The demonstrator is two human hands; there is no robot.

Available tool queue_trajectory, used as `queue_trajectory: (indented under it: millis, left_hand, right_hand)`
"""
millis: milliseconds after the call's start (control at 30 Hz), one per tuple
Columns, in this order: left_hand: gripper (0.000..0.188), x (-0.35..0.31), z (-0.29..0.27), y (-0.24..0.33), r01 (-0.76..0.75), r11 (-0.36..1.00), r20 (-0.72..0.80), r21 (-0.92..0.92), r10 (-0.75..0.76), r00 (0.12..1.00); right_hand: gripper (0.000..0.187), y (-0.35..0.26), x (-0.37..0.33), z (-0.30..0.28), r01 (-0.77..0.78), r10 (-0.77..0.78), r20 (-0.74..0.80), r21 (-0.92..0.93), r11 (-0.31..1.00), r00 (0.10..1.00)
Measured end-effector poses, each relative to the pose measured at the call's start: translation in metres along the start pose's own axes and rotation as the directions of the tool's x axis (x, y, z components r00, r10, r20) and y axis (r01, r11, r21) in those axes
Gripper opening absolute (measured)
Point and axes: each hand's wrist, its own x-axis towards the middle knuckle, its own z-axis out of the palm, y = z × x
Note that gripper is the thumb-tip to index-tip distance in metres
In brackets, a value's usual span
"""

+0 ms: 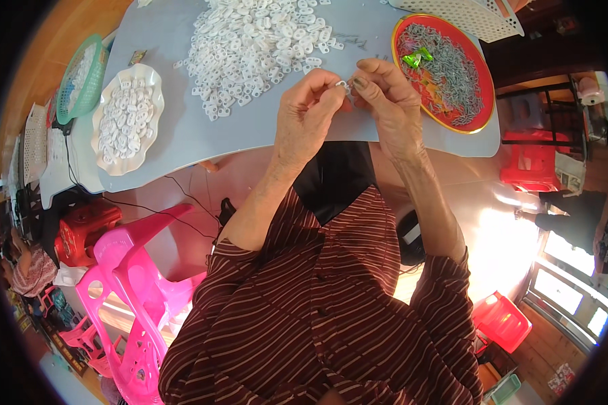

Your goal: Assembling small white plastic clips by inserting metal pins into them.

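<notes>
Over the table's near edge, my left hand (307, 115) pinches a small white plastic piece (344, 85) between thumb and finger. My right hand (393, 104) meets it there, its thumb and fingers closed at the piece; whatever they grip is too small to make out. Beyond my hands lies a big heap of white plastic pieces (246, 54), oval with holes. A red round tray (481, 62) with a gold rim sits to the right of my right hand. It holds many grey screws (456, 71) and a green wrapper (417, 57).
On the left of the grey table (172, 138) stand a scalloped white dish (157, 94) of white pieces and a green basket (93, 84). A white perforated basket (476, 23) is at the far right. Pink chair (125, 270) at lower left; red stools (530, 158) at right.
</notes>
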Motion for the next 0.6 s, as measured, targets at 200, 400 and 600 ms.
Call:
queue_trajectory:
  millis: [200,400,600]
  left_hand:
    - [0.009,0.0,0.0027,-0.0024,-0.005,1.0,-0.007,0.008,0.005,1.0]
    - [0.009,-0.0013,0.0056,-0.0033,-0.014,1.0,-0.018,0.01,0.015,1.0]
    - [0.01,-0.0018,0.0058,-0.0021,-0.02,0.999,-0.03,0.041,0.021,0.999]
  right_hand:
    - [0.024,0.0017,-0.0006,0.0014,0.008,-0.008,-0.023,0.006,1.0,1.0]
    - [0.024,0.0036,-0.001,0.0005,0.023,-0.023,0.001,-0.009,1.0,1.0]
    - [0.023,0.0036,-0.0025,-0.0018,0.049,-0.049,0.012,-0.002,0.999,0.999]
